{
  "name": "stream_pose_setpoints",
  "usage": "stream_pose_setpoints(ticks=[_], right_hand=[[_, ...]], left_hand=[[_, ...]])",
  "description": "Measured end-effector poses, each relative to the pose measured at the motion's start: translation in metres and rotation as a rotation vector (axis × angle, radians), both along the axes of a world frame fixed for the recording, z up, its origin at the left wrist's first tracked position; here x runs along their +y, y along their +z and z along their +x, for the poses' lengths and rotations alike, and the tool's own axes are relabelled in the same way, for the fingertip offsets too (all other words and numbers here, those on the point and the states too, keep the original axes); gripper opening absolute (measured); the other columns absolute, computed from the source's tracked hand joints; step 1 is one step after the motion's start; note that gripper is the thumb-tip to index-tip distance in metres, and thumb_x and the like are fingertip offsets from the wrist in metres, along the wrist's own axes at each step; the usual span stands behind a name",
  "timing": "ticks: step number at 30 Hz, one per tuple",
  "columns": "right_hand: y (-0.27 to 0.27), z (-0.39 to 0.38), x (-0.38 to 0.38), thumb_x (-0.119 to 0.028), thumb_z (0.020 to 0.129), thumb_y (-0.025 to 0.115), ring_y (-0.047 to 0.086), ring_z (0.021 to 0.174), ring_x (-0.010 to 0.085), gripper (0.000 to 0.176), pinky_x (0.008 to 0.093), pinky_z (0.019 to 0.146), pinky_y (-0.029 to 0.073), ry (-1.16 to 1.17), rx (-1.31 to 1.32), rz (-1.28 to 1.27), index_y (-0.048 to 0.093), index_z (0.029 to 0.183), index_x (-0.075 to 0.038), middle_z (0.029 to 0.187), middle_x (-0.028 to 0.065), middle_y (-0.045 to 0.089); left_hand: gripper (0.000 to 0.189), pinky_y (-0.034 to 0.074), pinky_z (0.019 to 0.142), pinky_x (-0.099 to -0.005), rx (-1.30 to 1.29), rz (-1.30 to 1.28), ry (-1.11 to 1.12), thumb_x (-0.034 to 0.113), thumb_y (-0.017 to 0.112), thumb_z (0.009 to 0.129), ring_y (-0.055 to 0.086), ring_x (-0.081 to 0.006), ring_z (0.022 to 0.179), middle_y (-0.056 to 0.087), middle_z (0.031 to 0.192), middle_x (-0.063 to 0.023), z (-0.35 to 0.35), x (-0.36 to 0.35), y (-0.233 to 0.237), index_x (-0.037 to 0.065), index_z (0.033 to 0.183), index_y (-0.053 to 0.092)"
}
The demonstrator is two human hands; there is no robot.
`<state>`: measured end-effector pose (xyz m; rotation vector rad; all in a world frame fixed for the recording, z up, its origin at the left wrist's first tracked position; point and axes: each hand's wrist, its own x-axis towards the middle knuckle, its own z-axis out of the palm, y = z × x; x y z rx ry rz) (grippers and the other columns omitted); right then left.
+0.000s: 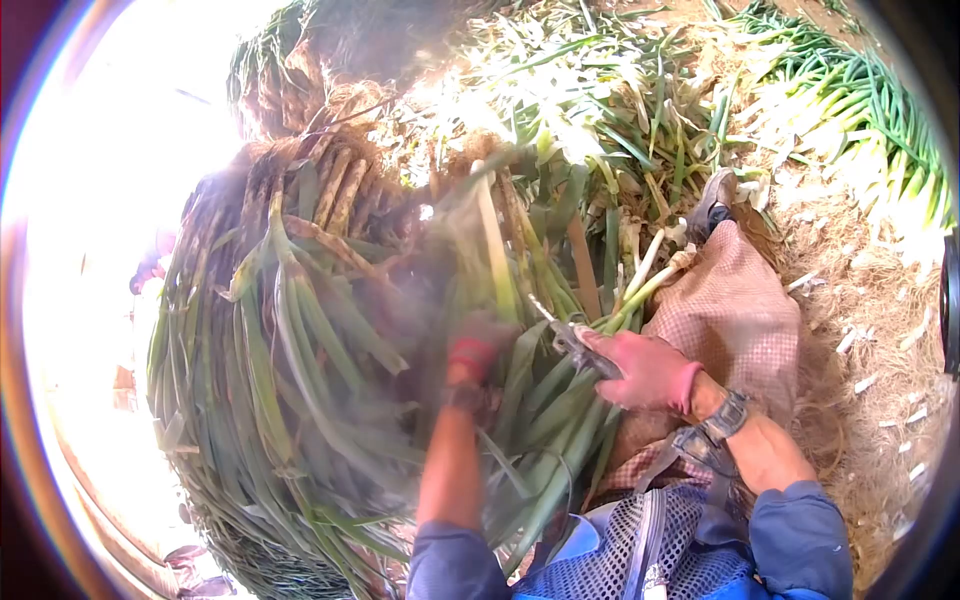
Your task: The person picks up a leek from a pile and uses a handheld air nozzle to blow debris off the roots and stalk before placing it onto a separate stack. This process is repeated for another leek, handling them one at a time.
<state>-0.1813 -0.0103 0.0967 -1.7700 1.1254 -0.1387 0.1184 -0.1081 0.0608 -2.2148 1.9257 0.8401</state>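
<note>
My right hand, in a pink glove, is closed around a grey tool with a thin metal nozzle that looks like an air blow gun. Its tip points up and left towards a pale leek stalk. At the lower end of that stalk is my left hand, in a reddish glove; it is smeared, so its grip on the stalk cannot be made out. Below and beside my right hand lie long green leek leaves, with a white root end near my knee.
A large heap of unpeeled leeks fills the left side. Stripped leaves and skins are piled ahead. Cleaned leeks lie in a row at the upper right. Root scraps cover the ground by a checked cloth over my leg.
</note>
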Motion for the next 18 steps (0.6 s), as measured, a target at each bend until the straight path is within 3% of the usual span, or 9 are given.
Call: stream_pose_setpoints(ticks=[4,6,9,11,13,16,18], right_hand=[[0.014,-0.012,0.024,-0.036,0.089,0.065,0.064,0.118,0.0445,0.085,0.0503,0.105,0.05,-0.153,0.071,-0.037,0.035,0.166,-0.017,0.126,0.025,0.062],[0.012,-0.015,0.031,-0.037,0.089,0.065,0.064,0.118,0.0446,0.085,0.0508,0.104,0.051,-0.172,0.076,-0.043,0.035,0.166,-0.017,0.126,0.0251,0.062],[0.002,-0.023,0.029,-0.039,0.089,0.065,0.063,0.118,0.0452,0.085,0.051,0.103,0.051,-0.29,0.077,-0.053,0.035,0.166,-0.019,0.126,0.0254,0.063],[0.003,-0.03,0.027,-0.037,0.088,0.067,0.062,0.125,0.0432,0.085,0.0471,0.107,0.05,-0.371,0.187,-0.017,0.038,0.164,-0.013,0.14,0.028,0.06],[0.009,-0.031,0.03,-0.037,0.087,0.068,0.063,0.124,0.0425,0.085,0.0455,0.107,0.05,-0.332,0.154,-0.016,0.039,0.163,-0.011,0.138,0.028,0.062],[0.02,-0.035,0.028,-0.035,0.086,0.07,0.065,0.122,0.0412,0.086,0.0422,0.106,0.051,-0.252,0.101,-0.019,0.041,0.162,-0.006,0.134,0.028,0.066],[0.023,-0.037,0.018,-0.032,0.085,0.071,0.065,0.122,0.041,0.084,0.0413,0.107,0.05,-0.407,0.154,-0.011,0.044,0.16,-0.005,0.133,0.0288,0.066]], left_hand=[[0.058,0.058,0.084,-0.042,0.137,0.158,-0.012,0.049,0.079,0.075,0.077,-0.0369,0.092,0.078,0.099,-0.0248,-0.02,0.028,0.009,-0.001,0.106,0.08],[0.058,0.058,0.089,-0.0446,-0.042,0.132,-0.139,0.05,0.074,0.079,0.075,-0.0398,0.097,0.077,0.103,-0.0257,-0.04,0.044,0.002,0.0,0.108,0.08],[0.058,0.057,0.093,-0.0467,-0.011,0.144,-0.13,0.051,0.071,0.082,0.074,-0.0406,0.102,0.077,0.106,-0.0262,-0.048,0.056,-0.019,0.001,0.111,0.079],[0.057,0.057,0.09,-0.0461,0.007,0.116,-0.154,0.05,0.072,0.082,0.075,-0.0402,0.099,0.077,0.103,-0.0255,-0.057,0.06,-0.026,0.001,0.11,0.08],[0.056,0.057,0.088,-0.0454,0.022,0.092,-0.173,0.05,0.073,0.082,0.076,-0.0398,0.096,0.077,0.101,-0.0249,-0.065,0.06,-0.029,0.001,0.108,0.08],[0.05,0.057,0.085,-0.0451,0.167,0.122,-0.115,0.049,0.075,0.082,0.076,-0.0382,0.095,0.078,0.102,-0.0231,-0.089,0.033,-0.018,0.004,0.102,0.082],[0.049,0.057,0.086,-0.0435,0.232,0.084,-0.107,0.046,0.075,0.083,0.076,-0.0372,0.094,0.077,0.1,-0.0234,-0.119,0.019,0.022,0.003,0.104,0.081]])
